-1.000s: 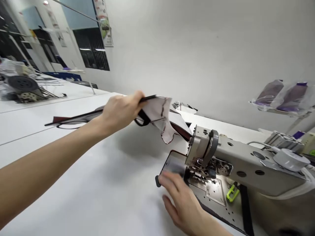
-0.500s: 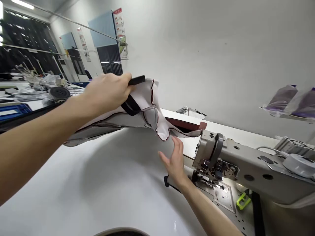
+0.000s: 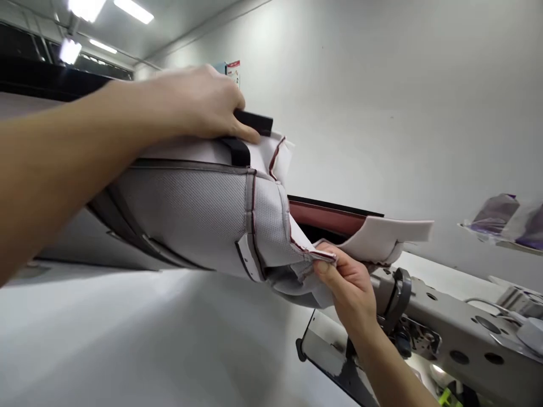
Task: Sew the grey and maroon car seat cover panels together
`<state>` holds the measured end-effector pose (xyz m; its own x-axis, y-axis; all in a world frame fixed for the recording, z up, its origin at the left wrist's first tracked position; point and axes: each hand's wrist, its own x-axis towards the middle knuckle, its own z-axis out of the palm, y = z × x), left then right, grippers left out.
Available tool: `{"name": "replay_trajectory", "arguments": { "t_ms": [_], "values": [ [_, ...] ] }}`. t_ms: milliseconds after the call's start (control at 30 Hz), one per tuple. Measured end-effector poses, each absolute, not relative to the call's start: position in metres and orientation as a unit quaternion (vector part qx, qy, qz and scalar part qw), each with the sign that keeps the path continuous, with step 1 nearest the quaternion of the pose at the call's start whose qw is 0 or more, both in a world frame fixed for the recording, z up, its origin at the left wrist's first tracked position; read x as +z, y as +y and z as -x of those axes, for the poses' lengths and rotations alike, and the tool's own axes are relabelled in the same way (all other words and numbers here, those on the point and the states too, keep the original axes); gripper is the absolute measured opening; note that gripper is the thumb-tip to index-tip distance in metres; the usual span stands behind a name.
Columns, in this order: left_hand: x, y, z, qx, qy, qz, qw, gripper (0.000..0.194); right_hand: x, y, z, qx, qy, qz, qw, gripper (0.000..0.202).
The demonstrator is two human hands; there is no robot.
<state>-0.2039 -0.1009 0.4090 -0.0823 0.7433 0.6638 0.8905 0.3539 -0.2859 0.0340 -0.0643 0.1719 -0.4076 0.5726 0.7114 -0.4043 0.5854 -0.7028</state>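
Observation:
A bulky, pale grey seat cover (image 3: 190, 209), with its seams and foam-like backing outward, is held up in front of me. Dark red material (image 3: 326, 217) shows inside its far side. My left hand (image 3: 207, 104) is closed over the upper edge, beside a stiff black strip (image 3: 257, 122) and a black band (image 3: 238, 151). Between thumb and fingers, my right hand (image 3: 350, 282) pinches a dark-red-edged corner lower on the right. The left fingertips are partly hidden behind the cover.
A sewing machine (image 3: 449, 322) stands at the right, close behind my right forearm. Below the cover spreads a white tabletop (image 3: 148, 339). Plastic-wrapped purple items (image 3: 496, 215) rest on a wall shelf at the right. Something bright green (image 3: 449, 398) lies under the machine arm.
The cover has been raised and brought nearer, spreading wider across the view. My right hand, open and apart before, has taken hold of its corner. My left hand has kept its grip. The view has tilted up.

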Motion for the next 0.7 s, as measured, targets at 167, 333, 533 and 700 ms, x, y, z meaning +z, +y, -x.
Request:
{"name": "replay_trajectory", "arguments": {
  "t_ms": [167, 333, 533, 700],
  "values": [
    [0.397, -0.083, 0.205, -0.11, -0.729, 0.602, 0.307, 0.082, 0.176, -0.061, -0.04, 0.586, -0.643, 0.119, 0.478, 0.038],
    [0.388, -0.075, 0.215, -0.112, -0.731, 0.606, 0.294, 0.076, 0.183, -0.078, -0.057, 0.501, -0.622, 0.162, 0.579, 0.06],
    [0.392, -0.087, 0.187, -0.162, -0.694, 0.62, 0.328, 0.073, 0.186, -0.099, -0.047, 0.162, -0.774, 0.238, 0.564, 0.017],
    [0.398, -0.093, 0.156, -0.168, -0.663, 0.66, 0.312, 0.075, 0.189, -0.081, -0.04, 0.43, -0.734, 0.229, 0.473, 0.012]
  ]
}}
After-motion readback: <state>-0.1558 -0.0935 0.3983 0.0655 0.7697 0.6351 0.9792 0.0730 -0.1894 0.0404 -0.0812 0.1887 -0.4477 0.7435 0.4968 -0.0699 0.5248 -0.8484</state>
